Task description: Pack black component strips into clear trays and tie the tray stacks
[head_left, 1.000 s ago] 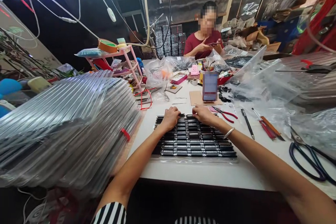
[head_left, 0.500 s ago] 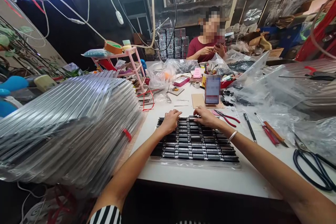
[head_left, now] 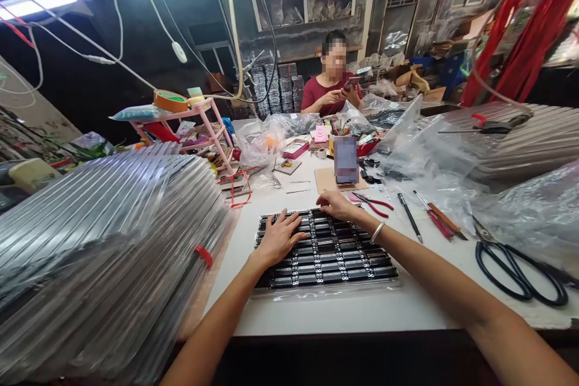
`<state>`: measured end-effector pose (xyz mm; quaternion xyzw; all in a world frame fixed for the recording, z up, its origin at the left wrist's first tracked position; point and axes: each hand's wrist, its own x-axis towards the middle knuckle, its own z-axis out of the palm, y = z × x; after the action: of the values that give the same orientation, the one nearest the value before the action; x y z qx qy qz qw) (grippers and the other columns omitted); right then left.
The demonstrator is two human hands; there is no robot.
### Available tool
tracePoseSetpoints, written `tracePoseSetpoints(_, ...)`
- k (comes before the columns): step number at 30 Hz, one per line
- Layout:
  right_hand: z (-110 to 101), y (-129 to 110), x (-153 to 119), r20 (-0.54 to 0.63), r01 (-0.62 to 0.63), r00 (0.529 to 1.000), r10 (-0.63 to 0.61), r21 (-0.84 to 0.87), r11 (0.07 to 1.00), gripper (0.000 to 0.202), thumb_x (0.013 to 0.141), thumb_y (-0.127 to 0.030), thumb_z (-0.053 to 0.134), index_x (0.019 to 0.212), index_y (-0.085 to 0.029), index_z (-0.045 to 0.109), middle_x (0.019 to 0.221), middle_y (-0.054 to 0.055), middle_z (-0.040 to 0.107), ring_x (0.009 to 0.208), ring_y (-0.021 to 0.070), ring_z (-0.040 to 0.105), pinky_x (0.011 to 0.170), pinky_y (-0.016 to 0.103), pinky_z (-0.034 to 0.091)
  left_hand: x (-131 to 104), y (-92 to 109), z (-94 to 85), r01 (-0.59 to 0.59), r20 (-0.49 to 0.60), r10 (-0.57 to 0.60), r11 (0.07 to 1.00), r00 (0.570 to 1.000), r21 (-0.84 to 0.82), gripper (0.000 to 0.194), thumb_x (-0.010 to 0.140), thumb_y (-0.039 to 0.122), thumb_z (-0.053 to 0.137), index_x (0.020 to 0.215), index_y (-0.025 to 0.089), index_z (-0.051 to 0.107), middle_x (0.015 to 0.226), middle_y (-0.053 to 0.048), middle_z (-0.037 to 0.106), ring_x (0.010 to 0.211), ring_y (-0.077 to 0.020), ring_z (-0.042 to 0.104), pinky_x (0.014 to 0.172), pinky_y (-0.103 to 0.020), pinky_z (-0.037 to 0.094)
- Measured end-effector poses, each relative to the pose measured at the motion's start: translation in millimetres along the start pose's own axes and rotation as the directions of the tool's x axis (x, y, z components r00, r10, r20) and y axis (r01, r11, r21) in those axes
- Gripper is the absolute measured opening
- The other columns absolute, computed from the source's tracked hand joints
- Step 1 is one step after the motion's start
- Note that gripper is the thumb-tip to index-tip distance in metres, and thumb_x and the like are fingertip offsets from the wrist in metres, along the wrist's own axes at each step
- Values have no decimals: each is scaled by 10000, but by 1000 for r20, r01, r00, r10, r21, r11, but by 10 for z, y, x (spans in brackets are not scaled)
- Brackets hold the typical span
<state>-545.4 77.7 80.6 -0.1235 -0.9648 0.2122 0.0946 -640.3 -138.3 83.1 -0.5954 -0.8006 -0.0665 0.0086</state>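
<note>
A clear plastic tray filled with rows of black comb-like parts lies on the white table. My left hand rests flat over the tray's left part, fingers spread on the black pieces. At the tray's far edge, my right hand touches the top row with fingers bent downward. Its fingertips are partly hidden, so whether they grip a piece is unclear. A bracelet circles my right wrist.
Tall stacks of clear trays stand at the left. Red pliers, a black pen, a red cutter and large scissors lie right. A phone stands behind the tray. Across the table, a person holds a phone.
The view has shifted. My left hand has moved down and opened flat over the tray's rows. My right hand has moved slightly left along the far edge.
</note>
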Motion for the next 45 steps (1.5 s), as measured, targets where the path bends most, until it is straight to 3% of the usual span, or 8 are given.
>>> tracePoseSetpoints(12, -107, -168, -175, 40, 75, 997, -68, -218, 973, 261, 846, -125, 472, 1006, -160, 675, 1062, 124, 614, 1011, 234, 524, 795, 326, 358, 178, 125, -89, -3, -47, 4, 1000, 999, 22, 411, 924, 471, 357, 1060, 185, 619, 1291, -98, 542, 1237, -246, 434, 994, -443, 323)
tracePoseSetpoints(18, -165, -72, -296, -70, 9, 997, -22, -185, 983, 317, 872, -121, 431, 1082, -192, 658, 1078, 109, 595, 1009, 219, 503, 801, 336, 342, 129, 80, -27, 14, -53, -16, 999, 998, -46, 397, 925, 480, 351, 1147, 234, 569, 1300, -67, 549, 1216, -220, 445, 991, -424, 309)
tracePoseSetpoints(24, -121, -50, -346, -13, 116, 993, -119, -129, 985, 386, 838, -49, 419, 1081, -220, 666, 1068, 94, 597, 1015, 217, 486, 804, 350, 320, 85, 63, -13, 37, -25, -39, 996, 999, -81, 408, 921, 478, 366, 1221, 259, 533, 1348, -57, 517, 1257, -235, 397, 1028, -455, 269)
tracePoseSetpoints(29, -63, -83, -357, -18, 132, 991, -136, -140, 981, 322, 844, -75, 431, 1007, -191, 684, 1041, 99, 597, 977, 216, 492, 788, 354, 320, 69, 72, 12, 56, -61, -60, 996, 996, -65, 427, 926, 453, 369, 1279, 242, 481, 1367, -64, 494, 1299, -249, 352, 1031, -457, 267)
tracePoseSetpoints(33, -71, -83, -364, -40, 102, 993, -108, -131, 986, 241, 849, -109, 462, 940, -167, 678, 999, 99, 596, 961, 216, 501, 794, 352, 326, 81, 65, 26, 75, -83, -77, 997, 994, -34, 344, 942, 354, 363, 1209, 221, 535, 1308, -73, 527, 1228, -235, 415, 995, -432, 296)
tracePoseSetpoints(38, -131, -103, -407, 16, 111, 994, -110, -118, 987, 173, 859, -183, 502, 888, -181, 672, 991, 88, 578, 934, 210, 508, 773, 344, 331, 207, 81, -35, 77, -57, -75, 996, 996, 33, 265, 927, 205, 347, 1018, 204, 597, 1142, -84, 591, 1080, -229, 471, 878, -407, 343)
tracePoseSetpoints(45, -322, -122, -543, -101, 103, 988, -118, -143, 984, 213, 891, -205, 454, 930, -182, 662, 982, 92, 591, 971, 220, 514, 800, 357, 334, 356, 111, -138, 38, 26, -41, 994, 999, 99, 230, 847, 66, 378, 898, 178, 572, 989, -102, 624, 982, -245, 489, 813, -416, 342)
